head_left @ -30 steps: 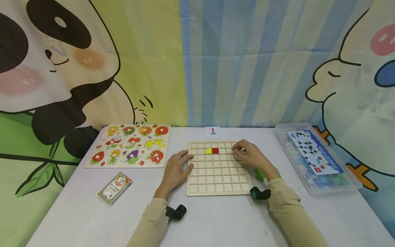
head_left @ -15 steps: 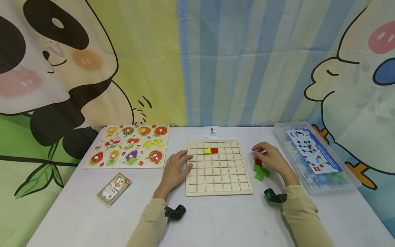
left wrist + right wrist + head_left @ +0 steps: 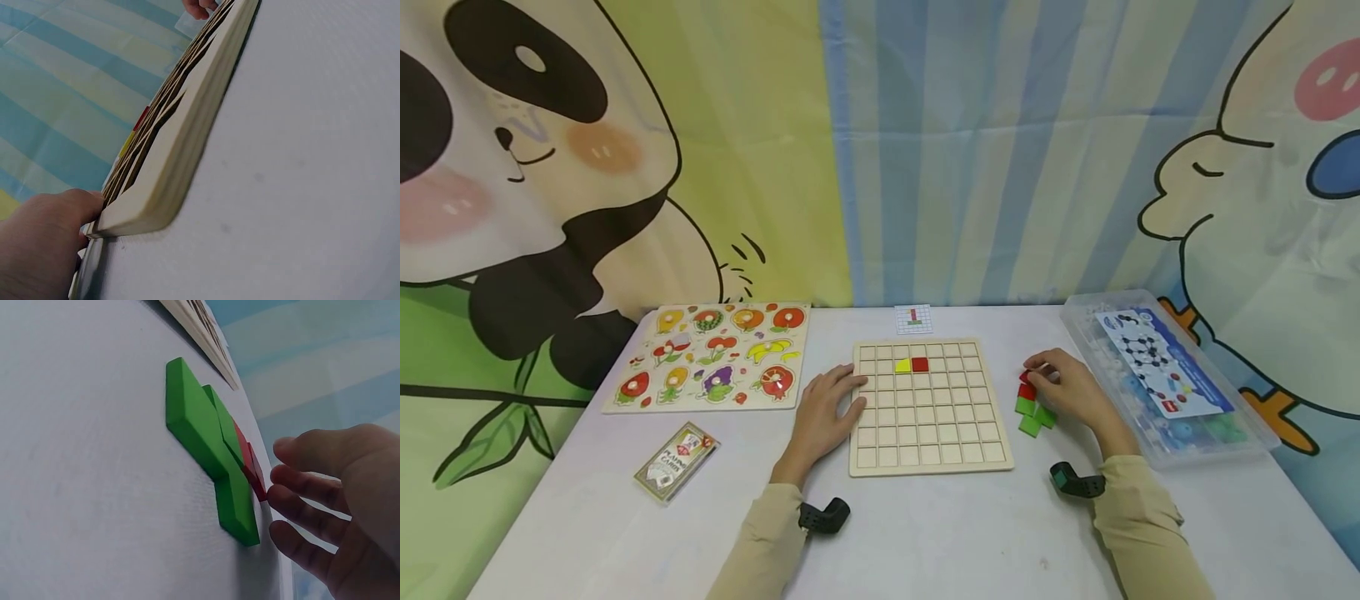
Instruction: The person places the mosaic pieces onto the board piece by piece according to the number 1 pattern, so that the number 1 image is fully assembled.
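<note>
My left hand (image 3: 829, 408) rests at the left edge of a wooden grid board (image 3: 931, 472), fingers extended; in the left wrist view the thumb lies against the board's corner. On the board, a yellow tile (image 3: 903, 366) and a red tile (image 3: 920, 365) sit side by side near the top. Right of the board, my right hand (image 3: 1067, 387) hovers with loosely bent fingers over a small group of loose tiles. Its fingertips are right at the red tiles (image 3: 1026, 391), with green tiles (image 3: 200, 425) nearer to me. Thumb and fingers appear slightly apart in the right wrist view.
A small pattern card (image 3: 913, 320) lies behind the board. At left are a fruit puzzle board (image 3: 700, 400) and a playing card box (image 3: 676, 461). A clear plastic case (image 3: 1165, 375) stands at right, close to the right hand. A printed curtain (image 3: 940, 167) hangs behind.
My right hand has moved right, off the board and over to the loose tiles, uncovering the red and green ones. The left hand stays at the board's edge.
</note>
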The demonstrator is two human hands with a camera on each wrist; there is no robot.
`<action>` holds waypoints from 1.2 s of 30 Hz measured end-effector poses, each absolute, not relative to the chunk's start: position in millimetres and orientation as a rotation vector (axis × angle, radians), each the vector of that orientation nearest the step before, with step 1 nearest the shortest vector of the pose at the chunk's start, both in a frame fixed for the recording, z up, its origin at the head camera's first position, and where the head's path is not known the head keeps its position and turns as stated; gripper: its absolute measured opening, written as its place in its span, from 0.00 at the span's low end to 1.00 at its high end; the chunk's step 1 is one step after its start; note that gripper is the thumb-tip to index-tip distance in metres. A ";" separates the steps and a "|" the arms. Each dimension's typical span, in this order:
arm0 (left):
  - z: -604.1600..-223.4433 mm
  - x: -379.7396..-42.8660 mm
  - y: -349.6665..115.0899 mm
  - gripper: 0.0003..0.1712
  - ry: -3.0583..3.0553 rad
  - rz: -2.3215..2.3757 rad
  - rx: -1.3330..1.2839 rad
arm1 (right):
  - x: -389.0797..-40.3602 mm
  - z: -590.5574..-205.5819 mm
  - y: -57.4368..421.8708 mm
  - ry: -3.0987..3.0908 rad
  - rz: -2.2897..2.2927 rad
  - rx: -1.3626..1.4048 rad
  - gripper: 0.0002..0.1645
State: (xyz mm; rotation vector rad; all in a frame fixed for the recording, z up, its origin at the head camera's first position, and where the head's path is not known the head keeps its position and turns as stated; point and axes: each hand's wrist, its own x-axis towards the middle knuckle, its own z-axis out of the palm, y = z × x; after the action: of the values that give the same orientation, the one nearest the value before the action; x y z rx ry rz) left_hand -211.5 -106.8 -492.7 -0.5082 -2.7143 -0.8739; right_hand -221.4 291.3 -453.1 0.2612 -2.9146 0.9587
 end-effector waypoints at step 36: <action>-493.8 -211.6 -106.8 0.20 -2.717 -0.888 -0.508 | -221.5 -454.3 292.4 -2.946 0.867 0.159 0.08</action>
State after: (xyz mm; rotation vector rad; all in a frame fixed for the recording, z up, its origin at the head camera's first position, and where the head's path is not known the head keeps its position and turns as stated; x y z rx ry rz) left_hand -211.6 -106.8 -493.8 -0.5079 -2.7166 -0.8881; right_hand -221.5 292.4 -454.3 0.1594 -2.9457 0.8675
